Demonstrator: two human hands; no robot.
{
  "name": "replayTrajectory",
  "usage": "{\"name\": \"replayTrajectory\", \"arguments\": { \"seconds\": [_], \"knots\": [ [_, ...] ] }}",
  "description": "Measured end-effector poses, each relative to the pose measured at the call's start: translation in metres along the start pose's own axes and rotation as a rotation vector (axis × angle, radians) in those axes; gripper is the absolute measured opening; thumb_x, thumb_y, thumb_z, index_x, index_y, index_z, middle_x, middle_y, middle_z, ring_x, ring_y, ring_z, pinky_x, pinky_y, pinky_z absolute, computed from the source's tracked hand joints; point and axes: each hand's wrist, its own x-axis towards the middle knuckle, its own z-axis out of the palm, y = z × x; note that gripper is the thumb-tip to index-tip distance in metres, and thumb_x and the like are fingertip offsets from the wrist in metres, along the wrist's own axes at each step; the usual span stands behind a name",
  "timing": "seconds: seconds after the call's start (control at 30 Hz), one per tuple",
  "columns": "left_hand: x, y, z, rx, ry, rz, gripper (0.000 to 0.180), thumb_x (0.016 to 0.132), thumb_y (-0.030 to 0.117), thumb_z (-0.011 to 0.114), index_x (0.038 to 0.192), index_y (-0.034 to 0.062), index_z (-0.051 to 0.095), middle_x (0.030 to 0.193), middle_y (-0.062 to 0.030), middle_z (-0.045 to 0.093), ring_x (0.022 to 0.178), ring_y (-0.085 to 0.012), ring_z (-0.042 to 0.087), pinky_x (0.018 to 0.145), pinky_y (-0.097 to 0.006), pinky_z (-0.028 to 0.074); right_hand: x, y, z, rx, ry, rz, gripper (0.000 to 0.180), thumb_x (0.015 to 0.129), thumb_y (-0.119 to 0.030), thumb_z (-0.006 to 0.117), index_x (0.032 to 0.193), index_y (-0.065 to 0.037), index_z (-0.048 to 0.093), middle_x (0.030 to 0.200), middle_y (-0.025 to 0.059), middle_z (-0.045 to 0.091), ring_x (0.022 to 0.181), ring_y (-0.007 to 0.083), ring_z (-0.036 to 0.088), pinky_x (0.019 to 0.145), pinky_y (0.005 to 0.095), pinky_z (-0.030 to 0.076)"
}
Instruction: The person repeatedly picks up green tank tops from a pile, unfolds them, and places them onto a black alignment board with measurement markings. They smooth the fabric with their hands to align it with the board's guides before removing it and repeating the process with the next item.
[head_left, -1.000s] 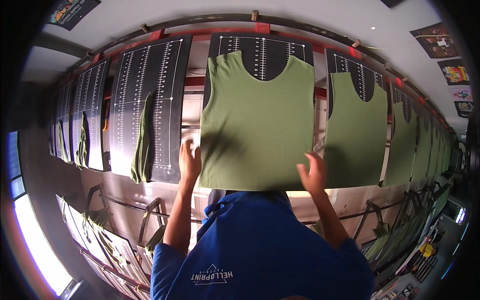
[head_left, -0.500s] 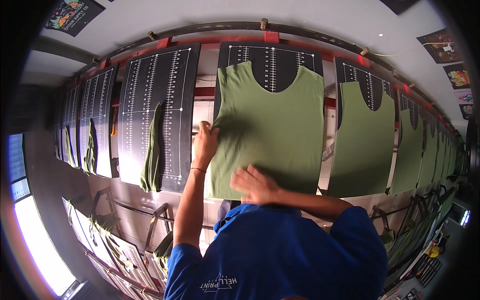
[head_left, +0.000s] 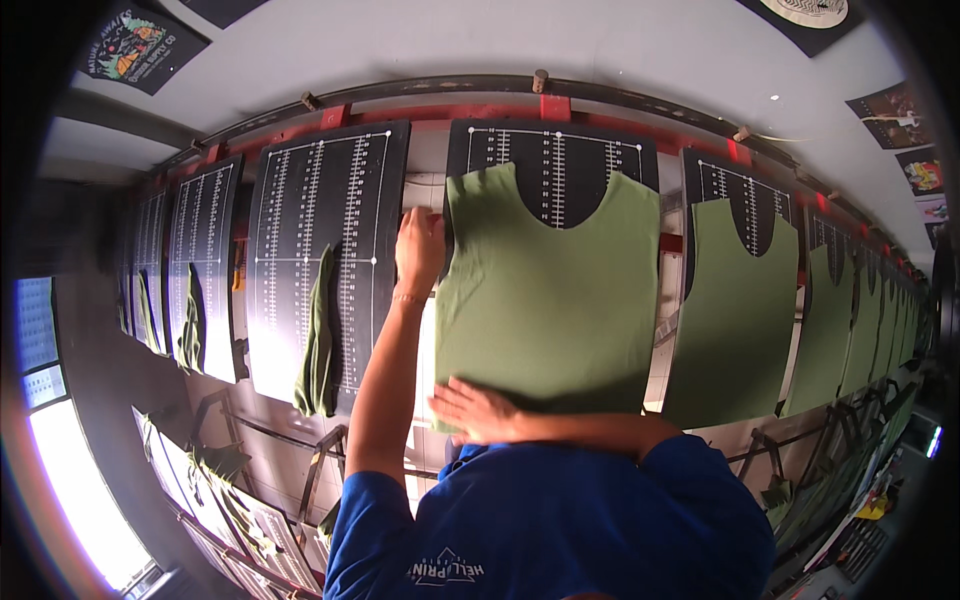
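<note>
A green cut shirt panel (head_left: 555, 300) with a scooped neckline lies nearly smooth on a black board (head_left: 535, 145) marked with white ruler lines. My right hand (head_left: 475, 412) rests flat on its lower left part, fingers stretched toward the left edge. At the left edge of the same board, beside the panel's armhole, is my left hand (head_left: 420, 248). Its fingers are curled closed, and whatever they may grip is hidden. Slight creases run near the panel's left side.
To the left, another ruled board (head_left: 280, 220) carries a narrow folded strip of green fabric (head_left: 315, 340). On the right, a neighbouring board bears a similar green panel (head_left: 735, 320), with several more beyond. A dark rail (head_left: 450, 88) and red frame run behind the boards.
My right hand has slid left across the panel's lower part. My left hand has moved farther up along the board's left edge. The whole view has shifted, so the boards appear lower.
</note>
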Motion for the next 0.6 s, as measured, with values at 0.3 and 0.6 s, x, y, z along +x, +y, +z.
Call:
{"name": "replayTrajectory", "arguments": {
  "seconds": [0.3, 0.6],
  "knots": [
    [0.054, 0.025, 0.047, -0.142, -0.167, -0.013, 0.037, 0.087, 0.013, 0.070, 0.113, -0.0011, 0.049, 0.095, -0.0270, 0.066, 0.093, -0.0488, 0.063, 0.080, -0.053, 0.050, -0.039, 0.157, -0.070, -0.032, 0.025, 0.019, 0.082, 0.097, -0.060, 0.044, 0.158, -0.009, 0.025, 0.165, 0.0088, 0.023, 0.154, 0.0232, 0.019, 0.127, 0.0435, 0.013],
    [0.071, 0.021, 0.026, -0.071, -0.251, -0.105, 0.017, 0.081, 0.010, 0.072, 0.092, -0.0004, 0.065, 0.087, -0.0191, 0.067, 0.079, -0.0356, 0.066, 0.071, -0.043, 0.051, 0.027, 0.322, -0.157, -0.300, 0.389, 0.387, 0.084, 0.098, -0.061, 0.044, 0.152, 0.001, 0.033, 0.160, 0.0196, 0.030, 0.150, 0.0330, 0.025, 0.125, 0.0478, 0.018]
  ]
}}
